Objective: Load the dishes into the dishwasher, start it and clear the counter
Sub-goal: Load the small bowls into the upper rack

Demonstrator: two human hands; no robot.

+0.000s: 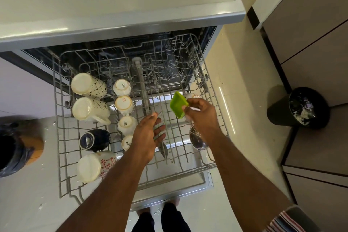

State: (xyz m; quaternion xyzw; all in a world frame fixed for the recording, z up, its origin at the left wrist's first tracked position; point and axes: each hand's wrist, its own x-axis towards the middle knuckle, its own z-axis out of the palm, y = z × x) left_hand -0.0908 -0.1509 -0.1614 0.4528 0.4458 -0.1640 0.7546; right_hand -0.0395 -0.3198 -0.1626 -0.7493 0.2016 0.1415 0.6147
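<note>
Upper rack [62, 137] drawn out, mugs and cups inverted along its 9 o'clock side. My right hand [202, 117] pinches a small green dish [178, 107] by its edge, tilted above the bare tines at about 2 o'clock; my left hand [148, 135] hovers at centre, fingers loosely spread and holding nothing. I judge the dish is best slotted on edge between tines, facing down, clear of the knife [162, 149] lying at 6 o'clock.

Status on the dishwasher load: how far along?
Mid-load. Done: mugs and small cups sit upside down in the pulled-out rack. In hand: right hand holds a green dish; left hand is open. Left: close the door, start it.
</note>
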